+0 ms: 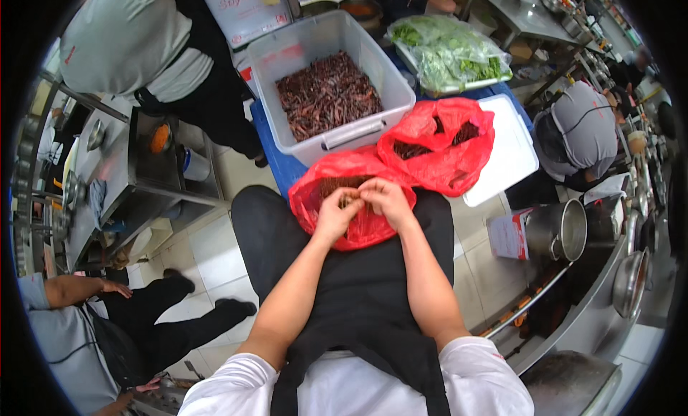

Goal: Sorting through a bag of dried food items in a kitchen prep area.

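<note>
Both hands meet over a red plastic bag [306,187] that lies open on my lap. My left hand [339,209] has its thumb and fingers pinched beside the right fingertips; something small seems to be between them, too hidden to name. My right hand [386,200] is pinched close to it, and whether it grips anything is unclear. Dark brown matter shows inside the bag. A second red plastic bag [473,163], with dark dried chili peppers showing through its openings, sits just beyond. Behind the bags stands a translucent plastic bin [395,107] holding dark red dried chili peppers [328,96].
A blue table [269,147] bears the bin, a white plastic lid [505,158] and leafy greens under clear plastic [451,50]. Co-workers stand at the left and right. A steel table [126,174] is to the left; a steel pot [572,230] is to the right.
</note>
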`<state>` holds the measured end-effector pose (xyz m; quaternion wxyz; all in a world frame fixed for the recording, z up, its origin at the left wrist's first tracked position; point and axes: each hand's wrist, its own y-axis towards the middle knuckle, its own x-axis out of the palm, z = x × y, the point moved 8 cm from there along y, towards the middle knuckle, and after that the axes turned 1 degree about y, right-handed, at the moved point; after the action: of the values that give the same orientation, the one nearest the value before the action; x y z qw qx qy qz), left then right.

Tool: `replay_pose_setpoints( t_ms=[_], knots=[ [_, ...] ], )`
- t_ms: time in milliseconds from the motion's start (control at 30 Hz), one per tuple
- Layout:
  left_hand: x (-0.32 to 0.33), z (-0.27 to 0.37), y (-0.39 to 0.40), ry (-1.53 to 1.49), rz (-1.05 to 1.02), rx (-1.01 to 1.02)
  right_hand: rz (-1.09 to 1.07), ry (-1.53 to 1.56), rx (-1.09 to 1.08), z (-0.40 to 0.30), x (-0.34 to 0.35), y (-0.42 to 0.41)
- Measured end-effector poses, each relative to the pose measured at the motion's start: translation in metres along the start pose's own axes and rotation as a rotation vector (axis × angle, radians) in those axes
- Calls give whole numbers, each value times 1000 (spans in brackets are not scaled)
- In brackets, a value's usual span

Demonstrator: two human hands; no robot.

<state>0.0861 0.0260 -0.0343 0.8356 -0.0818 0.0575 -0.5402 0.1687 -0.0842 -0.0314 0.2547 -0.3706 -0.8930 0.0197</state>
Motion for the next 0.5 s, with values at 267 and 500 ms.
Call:
replay_pose_setpoints(
  t_ms=[267, 500],
  knots=[
    [12, -21, -7, 109, -86, -15, 52, -420, -142, 14, -4, -1],
    [15, -6, -8, 212, -67, 25, 135, -533, -265, -2, -4, -5]
  ],
)
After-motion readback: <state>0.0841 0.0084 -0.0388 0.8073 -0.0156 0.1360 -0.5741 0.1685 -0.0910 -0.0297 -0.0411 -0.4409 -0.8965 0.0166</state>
